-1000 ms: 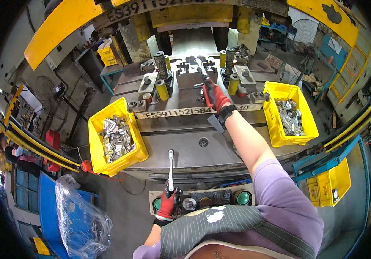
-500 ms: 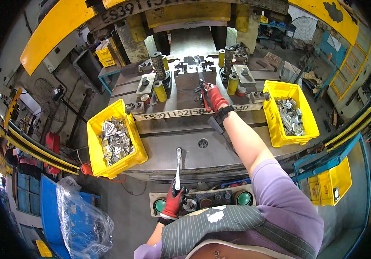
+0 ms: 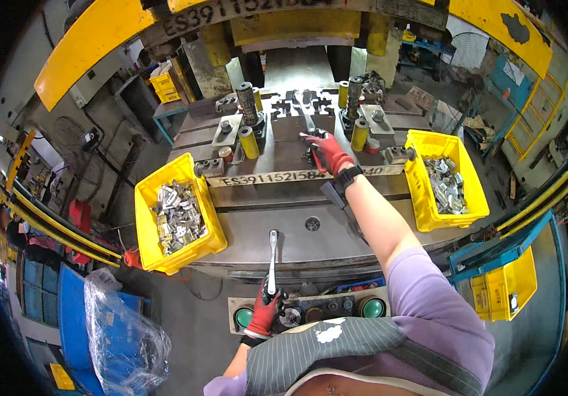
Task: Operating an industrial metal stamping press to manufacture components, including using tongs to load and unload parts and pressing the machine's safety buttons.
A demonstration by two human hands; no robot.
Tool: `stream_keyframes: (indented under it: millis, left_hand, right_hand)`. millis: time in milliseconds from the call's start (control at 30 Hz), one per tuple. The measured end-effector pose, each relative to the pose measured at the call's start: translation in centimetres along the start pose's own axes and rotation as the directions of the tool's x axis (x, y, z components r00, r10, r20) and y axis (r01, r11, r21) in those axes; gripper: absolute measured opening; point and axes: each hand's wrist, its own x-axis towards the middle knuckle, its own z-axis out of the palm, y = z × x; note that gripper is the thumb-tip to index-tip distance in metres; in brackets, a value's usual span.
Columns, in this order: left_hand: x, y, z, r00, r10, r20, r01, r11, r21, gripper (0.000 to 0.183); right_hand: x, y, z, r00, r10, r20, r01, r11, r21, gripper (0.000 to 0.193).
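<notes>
My left hand [image 3: 263,315], in a red glove with dark fingertips, is closed round the handle of a silver ratchet wrench [image 3: 273,259]. The wrench's head points away over the front of the press bed [image 3: 251,228]. My right hand [image 3: 327,153], also red-gloved, reaches over the lower die plate [image 3: 288,140] at the die's near edge. Its fingers are bent round something dark that I cannot make out. A narrow pale metal strip [image 3: 308,120] lies just beyond those fingers, leading toward the bright die blocks [image 3: 295,103]; whether my hand touches it is unclear.
Yellow bins of small metal parts stand left [image 3: 144,221] and right [image 3: 413,178] of the bed. Upright guide posts [image 3: 247,104] and yellow cylinders [image 3: 249,142] flank the die. Nearest me is a control panel with green buttons [image 3: 372,308]. The yellow press frame [image 3: 92,49] hangs overhead.
My right hand has shifted slightly back toward me, its fingers turned more to the left. My left hand still holds the ratchet wrench in about the same place. The view has shifted slightly.
</notes>
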Motion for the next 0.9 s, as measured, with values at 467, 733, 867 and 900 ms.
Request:
stream_keyframes:
  millis: [467, 733, 867, 900]
  left_hand:
    - [-0.3, -2.1, -0.8, 0.997, -0.068, 0.021, 0.068, 0.998, 0.000, 0.053]
    - [0.1, 1.8, 1.2, 0.995, -0.081, 0.053, 0.078, 0.995, 0.061, 0.056]
    - [-0.7, 1.5, 0.3, 0.995, -0.097, 0.037, 0.097, 0.995, -0.008, 0.056]
    - [-0.3, 1.2, 0.5, 0.993, -0.089, 0.071, 0.091, 0.996, -0.021, 0.055]
  right_hand:
    - [-0.6, -6.2, -0.8, 0.951, -0.306, 0.037, 0.295, 0.939, 0.174, 0.039]
    - [-0.6, -0.2, -1.6, 0.980, -0.185, -0.076, 0.170, 0.971, -0.168, 0.025]
    - [-1.8, -1.5, 0.1, 1.000, 0.028, -0.001, -0.028, 0.999, -0.029, 0.018]
    - [-0.9, -0.9, -1.4, 0.999, -0.028, -0.017, 0.028, 0.999, -0.041, 0.022]
